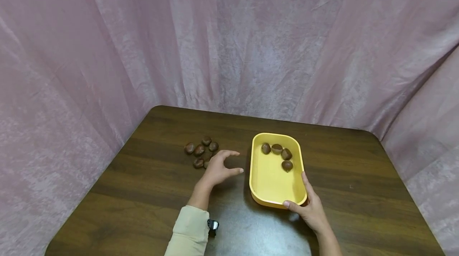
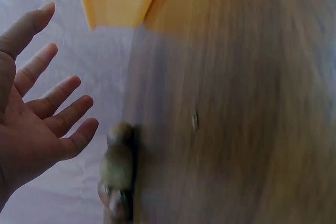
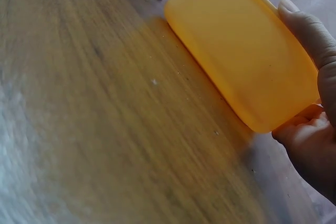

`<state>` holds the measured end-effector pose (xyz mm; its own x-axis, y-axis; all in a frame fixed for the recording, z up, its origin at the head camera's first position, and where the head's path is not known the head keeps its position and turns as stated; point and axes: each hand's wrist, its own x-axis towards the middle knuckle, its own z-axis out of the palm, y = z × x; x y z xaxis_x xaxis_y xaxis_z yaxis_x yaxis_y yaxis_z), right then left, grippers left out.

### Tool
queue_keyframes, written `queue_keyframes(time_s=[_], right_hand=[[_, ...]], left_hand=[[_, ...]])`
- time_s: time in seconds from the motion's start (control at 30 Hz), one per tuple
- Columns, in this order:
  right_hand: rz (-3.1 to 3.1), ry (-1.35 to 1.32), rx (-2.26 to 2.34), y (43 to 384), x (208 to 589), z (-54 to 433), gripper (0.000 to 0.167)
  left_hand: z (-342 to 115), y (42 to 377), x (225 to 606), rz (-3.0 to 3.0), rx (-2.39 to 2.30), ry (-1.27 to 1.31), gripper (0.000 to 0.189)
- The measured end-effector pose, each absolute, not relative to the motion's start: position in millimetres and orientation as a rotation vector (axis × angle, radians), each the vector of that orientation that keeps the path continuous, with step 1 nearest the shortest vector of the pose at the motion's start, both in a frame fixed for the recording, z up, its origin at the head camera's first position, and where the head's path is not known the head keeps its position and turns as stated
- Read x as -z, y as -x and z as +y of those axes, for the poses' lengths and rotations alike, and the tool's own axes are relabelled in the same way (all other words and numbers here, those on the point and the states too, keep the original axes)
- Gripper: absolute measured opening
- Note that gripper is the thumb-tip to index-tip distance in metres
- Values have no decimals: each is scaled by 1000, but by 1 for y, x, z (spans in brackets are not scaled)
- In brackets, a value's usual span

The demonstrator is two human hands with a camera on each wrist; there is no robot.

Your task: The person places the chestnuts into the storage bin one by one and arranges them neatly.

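Observation:
Spread fingers and thumb leave my left hand (image 1: pixel 219 168) empty, between the loose chestnuts (image 1: pixel 199 150) and the yellow plastic container (image 1: pixel 276 186). The left wrist view shows its fingers (image 2: pixel 68 116) apart, with blurred chestnuts (image 2: pixel 117 169) on the table beyond. My right hand (image 1: pixel 312 208) grips the container at its near right corner, thumb at the front rim and fingers along the right side. Several brown chestnuts (image 1: pixel 277 149) lie inside, toward the far end and right wall. In the right wrist view, the container's orange-looking wall (image 3: pixel 241 51) sits against the thumb (image 3: pixel 310 30).
The dark wooden table (image 1: pixel 143 192) has rounded far corners. Pink curtains (image 1: pixel 251 48) hang behind it and along both sides. Light glares off the tabletop near the front. A small dark device (image 1: pixel 213 226) is strapped at my left wrist.

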<state>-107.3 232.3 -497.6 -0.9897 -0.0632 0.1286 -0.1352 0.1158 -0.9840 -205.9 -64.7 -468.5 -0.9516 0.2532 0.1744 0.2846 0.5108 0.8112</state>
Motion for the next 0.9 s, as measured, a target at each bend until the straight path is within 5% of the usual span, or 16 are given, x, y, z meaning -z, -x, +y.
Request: queue_keyframes(time_s=[0.9], right_hand=[[-2299, -194, -2052, 107, 499, 232, 107]], left_hand=[[-148, 198, 480, -2669, 1550, 155, 59]])
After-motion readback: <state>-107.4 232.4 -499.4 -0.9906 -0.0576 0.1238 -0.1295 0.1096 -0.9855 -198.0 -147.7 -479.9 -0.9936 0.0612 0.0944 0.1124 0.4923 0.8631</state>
